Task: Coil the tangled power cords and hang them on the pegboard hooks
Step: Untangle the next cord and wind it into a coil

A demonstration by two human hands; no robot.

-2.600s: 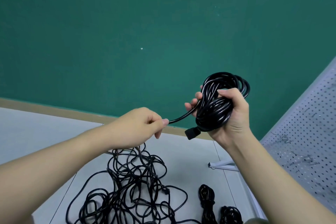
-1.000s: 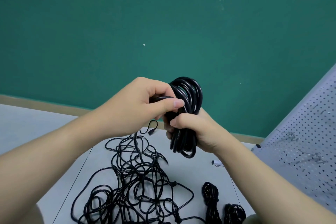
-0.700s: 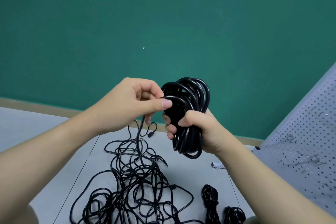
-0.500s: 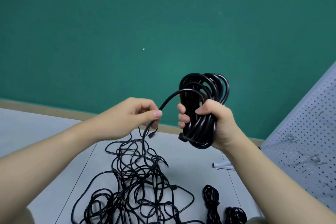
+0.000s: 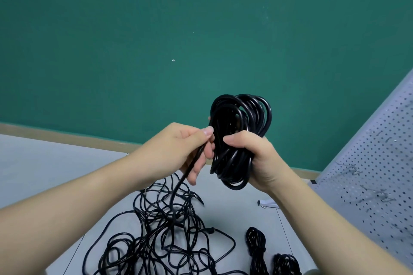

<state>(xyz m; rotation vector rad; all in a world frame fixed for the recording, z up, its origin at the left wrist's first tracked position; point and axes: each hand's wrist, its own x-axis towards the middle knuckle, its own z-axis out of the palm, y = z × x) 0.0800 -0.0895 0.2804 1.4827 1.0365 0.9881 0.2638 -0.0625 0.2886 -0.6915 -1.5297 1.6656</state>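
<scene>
the right hand (image 5: 252,154) grips a glossy black coiled power cord (image 5: 239,138) while the left hand (image 5: 178,152) pinches its loose black strand (image 5: 178,187) above the grey worktop (image 5: 40,163).

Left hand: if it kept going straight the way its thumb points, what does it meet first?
Most likely the coiled cord gripped in the right hand: the left hand, pinching a trailing strand, has its thumb almost against the loops. Depth is unclear.

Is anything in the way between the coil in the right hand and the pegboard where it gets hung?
Nothing visible blocks it. The coil is gripped in the right hand, and only open air lies between it and the pegboard to the right. The left hand pinches its loose tail.
</scene>
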